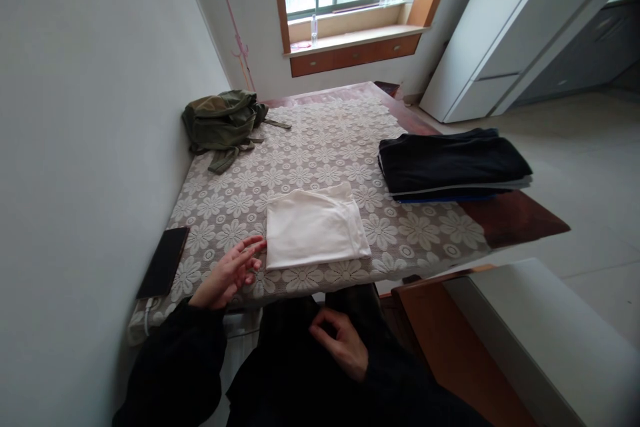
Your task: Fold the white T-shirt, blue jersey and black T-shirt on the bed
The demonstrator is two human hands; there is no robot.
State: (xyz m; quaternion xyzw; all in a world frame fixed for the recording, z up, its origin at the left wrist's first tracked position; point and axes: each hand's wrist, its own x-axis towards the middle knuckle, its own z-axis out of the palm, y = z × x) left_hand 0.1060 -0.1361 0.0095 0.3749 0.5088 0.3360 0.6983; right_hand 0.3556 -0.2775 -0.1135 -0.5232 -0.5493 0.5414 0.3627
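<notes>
A folded white garment (313,230) lies flat near the front edge of the table. My left hand (235,272) is beside its left edge, fingers stretched out and apart, holding nothing. The fingertips come up to the cloth; whether they touch it I cannot tell. Over my lap, below the table edge, rests my right hand (343,343). Its fingers are curled in towards the thumb, and nothing shows in them. To the right of the white garment sits a stack of folded dark clothes (453,163).
A lace tablecloth (300,153) covers most of the table. An olive green backpack (225,123) leans by the left wall. A dark tablet (164,261) with a white cable lies at the left edge. A white-topped box or bench (545,320) stands at the lower right.
</notes>
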